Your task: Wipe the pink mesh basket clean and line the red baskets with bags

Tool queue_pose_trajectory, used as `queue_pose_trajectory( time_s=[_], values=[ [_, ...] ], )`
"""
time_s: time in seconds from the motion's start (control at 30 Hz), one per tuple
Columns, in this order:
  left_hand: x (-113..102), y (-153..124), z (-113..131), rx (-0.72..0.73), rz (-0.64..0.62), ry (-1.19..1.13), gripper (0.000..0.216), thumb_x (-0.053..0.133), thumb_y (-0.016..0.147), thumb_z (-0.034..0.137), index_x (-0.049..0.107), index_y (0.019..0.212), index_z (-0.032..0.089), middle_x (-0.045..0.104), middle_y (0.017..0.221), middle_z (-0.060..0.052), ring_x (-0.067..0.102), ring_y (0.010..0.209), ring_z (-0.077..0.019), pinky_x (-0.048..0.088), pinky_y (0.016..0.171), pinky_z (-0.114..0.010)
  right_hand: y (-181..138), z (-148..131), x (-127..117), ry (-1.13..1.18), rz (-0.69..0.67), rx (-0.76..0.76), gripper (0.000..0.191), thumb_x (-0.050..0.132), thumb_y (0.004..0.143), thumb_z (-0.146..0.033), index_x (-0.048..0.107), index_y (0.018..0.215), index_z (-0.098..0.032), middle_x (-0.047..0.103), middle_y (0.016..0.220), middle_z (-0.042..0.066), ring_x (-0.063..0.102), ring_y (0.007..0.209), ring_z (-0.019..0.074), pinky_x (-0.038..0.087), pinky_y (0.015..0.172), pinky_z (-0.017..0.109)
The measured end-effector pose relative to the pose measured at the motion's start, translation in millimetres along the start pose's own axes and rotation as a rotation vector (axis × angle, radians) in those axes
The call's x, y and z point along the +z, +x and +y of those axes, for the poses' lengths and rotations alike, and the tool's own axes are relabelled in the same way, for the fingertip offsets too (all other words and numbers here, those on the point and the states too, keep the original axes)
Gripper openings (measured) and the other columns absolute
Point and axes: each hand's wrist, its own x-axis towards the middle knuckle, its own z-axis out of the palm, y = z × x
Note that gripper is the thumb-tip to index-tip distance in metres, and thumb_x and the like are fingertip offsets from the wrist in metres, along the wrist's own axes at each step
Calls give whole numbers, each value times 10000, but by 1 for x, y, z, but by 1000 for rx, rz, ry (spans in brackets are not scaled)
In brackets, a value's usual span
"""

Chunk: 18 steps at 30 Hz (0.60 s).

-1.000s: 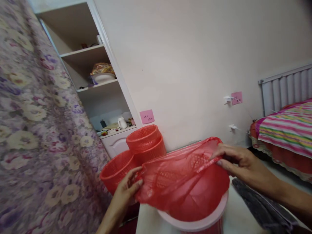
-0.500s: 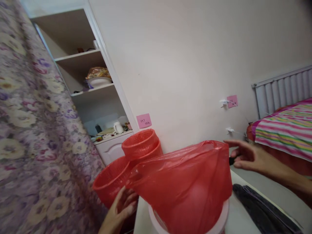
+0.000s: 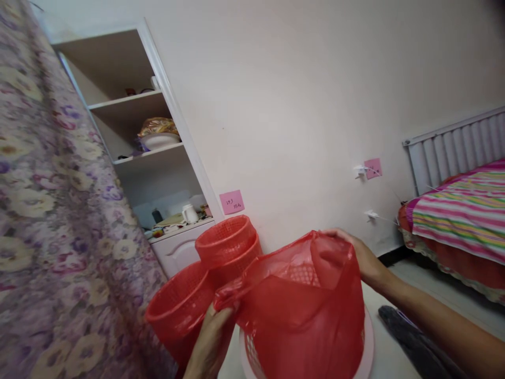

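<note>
A thin red plastic bag [image 3: 311,321] stands up out of a pale basket [image 3: 368,347] with a lattice wall, its mouth partly spread. My left hand [image 3: 215,331] is closed on the bunched left edge of the bag, thumb on top. At the upper right edge, my right hand [image 3: 357,252] grips the bag's rim, and its fingers are partly hidden by the film. Through the mouth, some of the basket's lattice shows. Left of the bag sit red-lined baskets: a stacked pair [image 3: 226,245] and a wider one [image 3: 179,295].
The basket being lined stands on a white tabletop [image 3: 389,347], with a dark cloth-like item [image 3: 406,337] at its right. A floral curtain [image 3: 71,226] hangs at left beside a shelf unit [image 3: 145,152]. Behind is a wall with plugs [image 3: 360,171]; a bed [image 3: 461,216] stands right.
My left hand has moved up and right and closed on the bag's edge. My right hand has shifted left onto the rim. The bag's mouth now gapes wider.
</note>
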Motion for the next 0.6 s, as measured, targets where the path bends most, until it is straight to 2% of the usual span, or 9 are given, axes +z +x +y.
queue_pose_trajectory(
  time_s=[0.07, 0.1, 0.13, 0.2, 0.27, 0.33, 0.43, 0.5, 0.6],
  values=[
    [-2, -5, 4, -22, -41, -46, 447, 814, 638, 248, 698, 1069, 216, 775, 980, -77, 727, 880, -261, 552, 886, -410, 3, -4, -8, -57, 75, 4, 785, 773, 671, -419, 456, 1362, -223, 504, 1412, 183, 678, 895, 231, 541, 847, 416],
    [-2, -7, 5, -31, -64, -62, 508, 810, 655, 258, 670, 1142, 228, 763, 1053, -89, 720, 924, -272, 548, 895, -420, 4, -5, -10, -86, 67, -30, 781, 763, 683, -432, 454, 1375, -240, 446, 1465, 187, 674, 942, 241, 531, 870, 428],
    [-1, -7, 5, -33, -81, -65, 587, 814, 660, 266, 630, 1216, 240, 742, 1126, -102, 711, 971, -284, 544, 904, -427, 4, -6, -10, -111, 25, -86, 681, 744, 706, -446, 527, 1318, -244, 439, 1474, 176, 660, 1006, 255, 514, 905, 434],
    [2, -4, 4, -32, -106, -24, 740, 843, 640, 254, 549, 1319, 273, 701, 1227, -105, 691, 1042, -290, 530, 933, -423, 6, -10, -4, -105, -133, -196, 379, 706, 752, -464, 695, 1035, -212, 576, 1334, 148, 634, 1066, 268, 494, 926, 407],
    [6, 2, 1, -30, -105, 36, 719, 869, 608, 230, 584, 1267, 265, 718, 1186, -95, 698, 1023, -273, 529, 922, -384, 11, -16, 4, -37, -264, -192, 273, 675, 794, -458, 700, 814, -186, 699, 1025, 105, 657, 930, 237, 514, 814, 355],
    [8, 7, -3, -51, -110, 52, 505, 866, 611, 230, 675, 1077, 202, 756, 1046, -92, 715, 951, -261, 542, 865, -343, 20, -25, 10, 27, -253, -131, 243, 659, 822, -418, 677, 793, -177, 690, 804, 41, 632, 744, 176, 494, 691, 299],
    [6, 11, -6, -44, -86, -6, 258, 828, 651, 253, 681, 847, 173, 760, 919, -67, 718, 873, -234, 550, 798, -309, 37, -39, 14, 81, -80, -131, 200, 678, 810, -370, 663, 829, -171, 674, 787, 11, 593, 716, 137, 458, 676, 265],
    [4, 11, -7, -33, -49, -66, 259, 810, 671, 245, 664, 883, 212, 756, 898, -16, 713, 838, -185, 548, 797, -288, 45, -45, 15, 124, -85, -123, 214, 701, 785, -374, 654, 822, -169, 658, 763, -1, 570, 681, 125, 436, 644, 257],
    [2, 10, -9, -30, 22, -135, 357, 827, 635, 231, 644, 940, 253, 738, 794, 42, 697, 731, -126, 545, 762, -245, 48, -48, 23, 166, -179, -105, 242, 711, 766, -398, 628, 776, -171, 617, 695, -20, 527, 615, 116, 402, 587, 255]
  ],
)
